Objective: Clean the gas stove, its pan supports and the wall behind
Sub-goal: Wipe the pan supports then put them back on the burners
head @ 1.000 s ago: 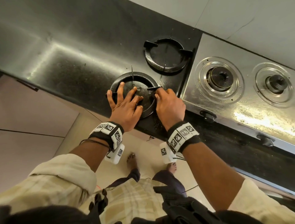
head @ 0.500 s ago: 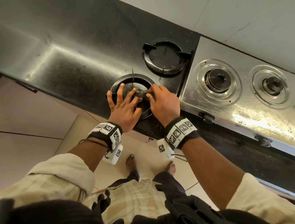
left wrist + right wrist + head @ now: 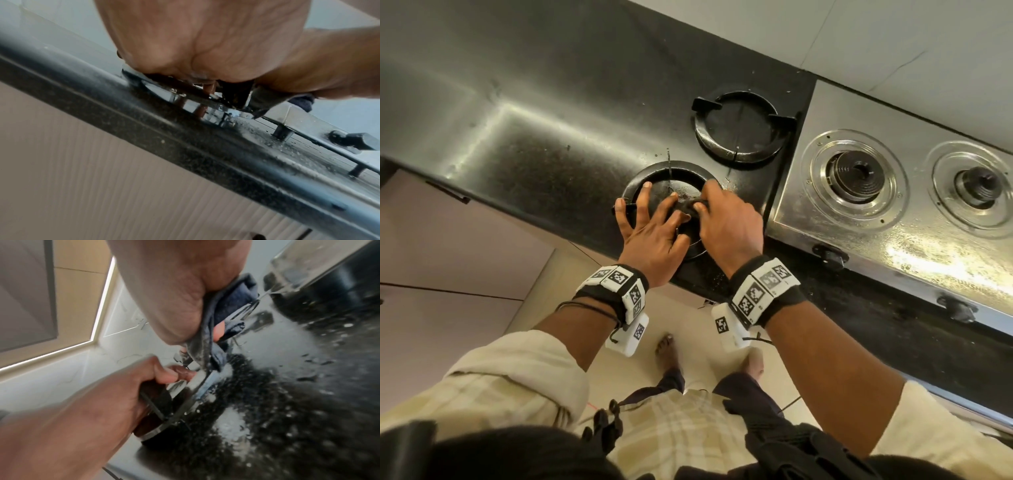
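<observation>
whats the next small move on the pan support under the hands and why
Probably keep the left hand pressing the near pan support flat and slide the cloth in the right hand further round the ring. The left fingers are spread over it, the cloth is bunched at one prong, and white specks still lie on the counter beside it.

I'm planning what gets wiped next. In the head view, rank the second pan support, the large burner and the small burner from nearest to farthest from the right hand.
From the right hand:
1. Second pan support, lying on the black counter just beyond the hands.
2. Large burner, left side of the steel stove.
3. Small burner, far right of the stove.
</observation>
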Motion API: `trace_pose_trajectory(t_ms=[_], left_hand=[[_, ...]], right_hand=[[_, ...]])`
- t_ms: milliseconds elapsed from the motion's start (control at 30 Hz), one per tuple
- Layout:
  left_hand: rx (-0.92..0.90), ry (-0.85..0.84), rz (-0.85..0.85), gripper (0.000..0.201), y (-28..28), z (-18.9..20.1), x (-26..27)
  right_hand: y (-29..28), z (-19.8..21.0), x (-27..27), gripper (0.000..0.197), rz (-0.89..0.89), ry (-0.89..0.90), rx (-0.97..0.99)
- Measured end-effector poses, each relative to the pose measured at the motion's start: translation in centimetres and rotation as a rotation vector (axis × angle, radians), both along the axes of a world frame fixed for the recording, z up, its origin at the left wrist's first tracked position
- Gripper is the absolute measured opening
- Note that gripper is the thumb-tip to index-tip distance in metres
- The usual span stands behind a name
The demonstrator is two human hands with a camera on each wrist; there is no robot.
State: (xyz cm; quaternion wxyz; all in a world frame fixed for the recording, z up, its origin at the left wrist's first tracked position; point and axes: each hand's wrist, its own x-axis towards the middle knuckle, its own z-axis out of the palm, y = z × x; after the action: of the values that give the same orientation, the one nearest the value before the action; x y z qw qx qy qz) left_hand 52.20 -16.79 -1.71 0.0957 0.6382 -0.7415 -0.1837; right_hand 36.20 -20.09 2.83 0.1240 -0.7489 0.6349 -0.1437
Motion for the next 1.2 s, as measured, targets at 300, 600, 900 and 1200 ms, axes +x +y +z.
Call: trace_pose_trajectory(t_ms=[300,600,900,1200], left_hand=[[-0.007,-0.01,-0.17,0.051,-2.0,0.9,2.2],[0.015,-0.001,-0.402,0.052,-6.3,3.1,7.6],[-0.165,-0.267,-0.124,0.075,-6.1,3.7,6.6],[-0.167,-0.095,0.361,0.062,-0.8,2.4,2.5]], right_hand=[[0.5,1.6,-3.1,0.024,-0.113,-0.029,0.036],[0.1,2.0,-6.0,0.016,-0.161,-0.359,0.011],[1.3,-1.7,-3.9,0.015,0.07,-0.332,0.394],[2.6,-1.6,-3.1,0.015,0.081,-0.428,0.21]])
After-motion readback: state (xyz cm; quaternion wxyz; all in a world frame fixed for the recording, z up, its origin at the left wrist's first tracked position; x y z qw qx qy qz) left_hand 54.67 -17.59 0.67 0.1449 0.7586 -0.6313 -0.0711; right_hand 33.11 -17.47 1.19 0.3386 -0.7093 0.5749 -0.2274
